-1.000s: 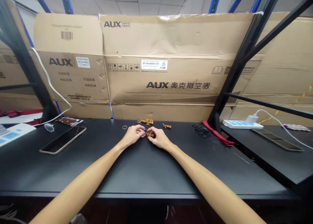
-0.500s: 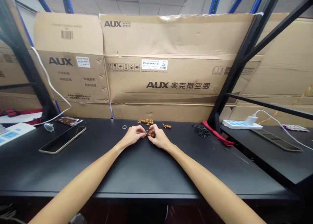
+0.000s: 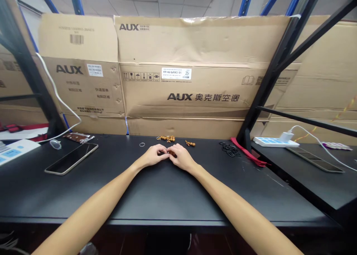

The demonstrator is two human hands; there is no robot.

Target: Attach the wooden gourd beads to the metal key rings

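Both my hands rest on the black table (image 3: 167,188), fingertips meeting at its far middle. My left hand (image 3: 153,156) is closed in a pinch, and my right hand (image 3: 180,157) pinches a small brown wooden gourd charm (image 3: 172,154) between them. The metal ring seen between the fingers earlier is hidden now. Just beyond my hands lie a cluster of brown wooden charms (image 3: 166,138), one single gourd charm (image 3: 190,143) and a loose metal ring (image 3: 142,144).
A phone (image 3: 71,158) lies face up at the left, a packet (image 3: 77,137) behind it. Black rings (image 3: 230,148) and a red strap (image 3: 247,153) sit at the right. Power strips (image 3: 276,141) stand on side tables. AUX cardboard boxes (image 3: 195,84) wall the back.
My fingers have closed tighter together and lowered towards the table. The small metal ring visible between them before is now covered.
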